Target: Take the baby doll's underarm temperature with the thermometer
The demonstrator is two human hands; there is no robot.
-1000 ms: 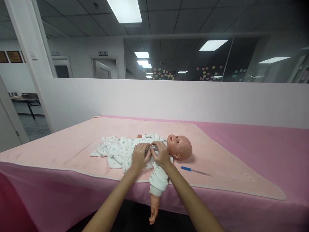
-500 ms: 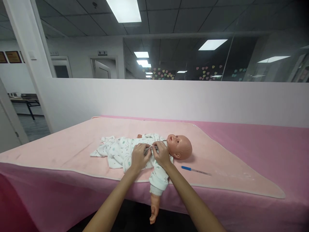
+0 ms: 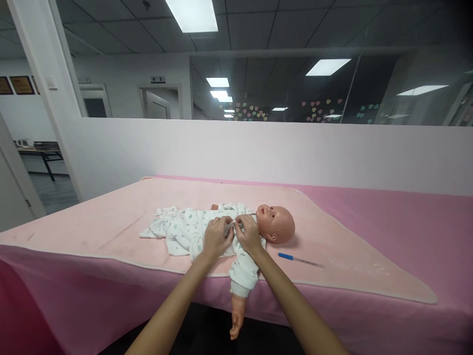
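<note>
A baby doll [image 3: 278, 224] lies on its back with its head to the right. It wears a white patterned baby shirt [image 3: 195, 224] with a grey edging at the chest and neck. My left hand [image 3: 218, 236] is closed on the shirt's front at the chest, with grey edging between its fingers. Close beside it, my right hand [image 3: 248, 232] pinches the front just below the doll's chin. The fingertips nearly meet, and the small part between them is hard to make out. One doll arm [image 3: 238, 308] hangs over the table's front edge.
A thermometer with a blue end [image 3: 295, 258] lies right of the doll, near the front edge. Underneath is a peach mat [image 3: 351, 261] over a pink cover [image 3: 406, 222]. A white low wall [image 3: 258, 153] with glass above stands behind.
Both hands stay at the shirt's chest with small finger shifts. The left fingers have turned slightly, and more grey edging shows beside them. The view has shifted a little.
</note>
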